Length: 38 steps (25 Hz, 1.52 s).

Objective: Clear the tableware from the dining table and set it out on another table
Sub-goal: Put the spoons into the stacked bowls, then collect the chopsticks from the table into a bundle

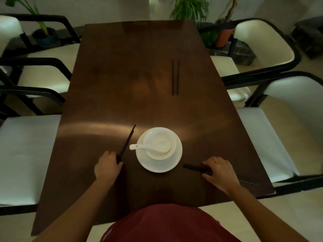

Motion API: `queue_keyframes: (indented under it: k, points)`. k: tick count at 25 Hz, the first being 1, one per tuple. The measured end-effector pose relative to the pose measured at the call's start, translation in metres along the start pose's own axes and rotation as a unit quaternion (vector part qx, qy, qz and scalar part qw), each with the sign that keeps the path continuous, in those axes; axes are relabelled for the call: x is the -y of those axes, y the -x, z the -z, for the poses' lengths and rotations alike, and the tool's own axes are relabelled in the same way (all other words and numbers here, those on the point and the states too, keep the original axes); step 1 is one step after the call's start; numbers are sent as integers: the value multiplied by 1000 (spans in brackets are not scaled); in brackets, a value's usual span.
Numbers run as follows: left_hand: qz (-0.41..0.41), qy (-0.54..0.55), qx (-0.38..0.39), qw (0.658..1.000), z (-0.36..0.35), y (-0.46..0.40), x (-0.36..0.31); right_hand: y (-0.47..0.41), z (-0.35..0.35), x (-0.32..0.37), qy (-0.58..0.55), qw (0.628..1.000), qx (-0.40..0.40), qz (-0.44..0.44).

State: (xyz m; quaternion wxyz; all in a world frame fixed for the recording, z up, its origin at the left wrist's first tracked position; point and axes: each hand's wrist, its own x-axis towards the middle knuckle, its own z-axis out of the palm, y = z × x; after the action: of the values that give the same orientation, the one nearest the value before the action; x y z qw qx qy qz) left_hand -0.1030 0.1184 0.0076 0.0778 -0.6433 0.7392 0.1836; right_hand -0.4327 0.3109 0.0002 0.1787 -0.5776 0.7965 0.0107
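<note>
On the tabletop (108,75) lie three pairs of black chopsticks: one pair (175,77) far up on the right, one pair (127,142) left of the dishes, one pair (194,168) at the near right. There is one white plate (158,165), one white bowl (161,144) on it, and one white spoon (150,145) in the bowl. Four white chairs stand around, two on the left (43,75) (22,154) and two on the right (262,41) (283,137). Three potted plants stand beyond: (44,34), (190,9), (224,34). Two hands show, left hand (107,166) and right hand (219,172)

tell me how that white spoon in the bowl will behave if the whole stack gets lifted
The spoon lies loose in the bowl, handle past the rim, so it may slide or tip out. It looks glazed, so probably slippery and breakable. The bowl sits unfixed on the plate and could shift.
</note>
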Motion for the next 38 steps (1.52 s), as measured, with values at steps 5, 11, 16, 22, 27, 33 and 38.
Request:
queue_keyframes:
  k: [5, 11, 16, 22, 27, 33, 38]
  points:
    - [-8, 33, -11, 999, -7, -3, 1, 3, -5, -8, 21, 1000, -7, 14]
    - [4, 55, 11, 998, -3, -9, 6, -1, -6, -10, 54, 998, -8, 38]
    - [5, 83, 30, 996, -4, -9, 13, 4, -9, -26, 64, 997, -4, 50]
    - [-4, 81, 19, 997, -7, -8, 8, 1, -6, -17, 69, 997, -10, 27]
    - [-16, 72, 11, 997, -6, -8, 7, 1, 1, -14, 80, 996, -21, 25]
    - [5, 101, 28, 994, -4, -11, 6, -2, 9, -17, 55, 997, -49, 11]
    - [-16, 83, -9, 996, -5, -11, 7, -2, 19, -19, 28, 998, -48, 3]
